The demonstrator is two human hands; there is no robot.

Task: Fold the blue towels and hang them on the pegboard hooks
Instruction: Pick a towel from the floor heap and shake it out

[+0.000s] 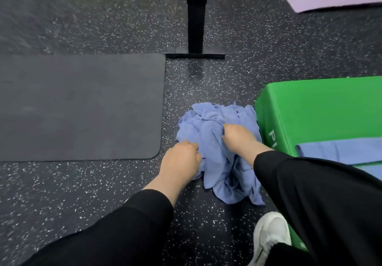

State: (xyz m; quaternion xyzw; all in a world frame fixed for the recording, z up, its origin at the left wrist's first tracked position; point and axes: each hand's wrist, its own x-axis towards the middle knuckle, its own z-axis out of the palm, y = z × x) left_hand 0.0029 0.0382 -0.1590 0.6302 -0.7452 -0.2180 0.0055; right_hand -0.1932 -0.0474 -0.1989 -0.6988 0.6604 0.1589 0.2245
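Observation:
A crumpled heap of blue towels [215, 125] lies on the speckled dark floor beside a green box. My left hand [182, 158] grips the heap's near-left edge with its fingers curled into the cloth. My right hand [237, 135] grips the cloth near the top of the heap, fingers curled in. Another blue towel [339, 150] lies spread flat on the green box to the right. The pegboard and its hooks are out of view.
A green box [318, 108] stands at the right, touching the heap. A dark grey mat [78, 106] lies on the floor to the left. A black post on a flat base [195, 27] rises beyond the heap. My white shoe [270, 234] is at the bottom right.

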